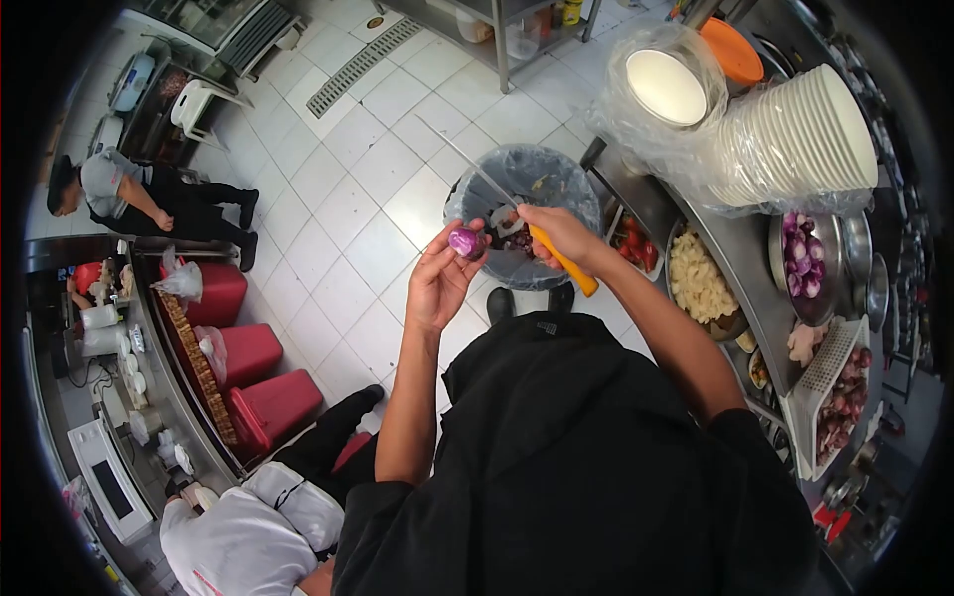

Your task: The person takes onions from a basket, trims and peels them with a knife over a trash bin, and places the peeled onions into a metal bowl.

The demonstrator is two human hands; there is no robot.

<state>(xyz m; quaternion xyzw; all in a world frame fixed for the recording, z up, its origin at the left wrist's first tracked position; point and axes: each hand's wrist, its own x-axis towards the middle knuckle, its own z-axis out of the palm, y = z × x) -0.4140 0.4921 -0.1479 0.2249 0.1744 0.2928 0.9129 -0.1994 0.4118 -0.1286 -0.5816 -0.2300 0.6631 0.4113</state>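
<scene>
Between the fingertips of my left hand is a small red onion, its shiny purple surface facing up. My right hand grips a knife by its orange-yellow handle, the long thin blade slanting up and to the left, away from the onion. Both hands are over the near side of a round bin lined with a clear plastic bag. Dark scraps and skins lie inside the bin. To the right, a metal bowl holds several shiny purple onions.
On the right counter are stacked white containers, an orange lid, pale chopped food and a white basket of reddish pieces. Red tomatoes sit nearby. Two people and red bins are at left.
</scene>
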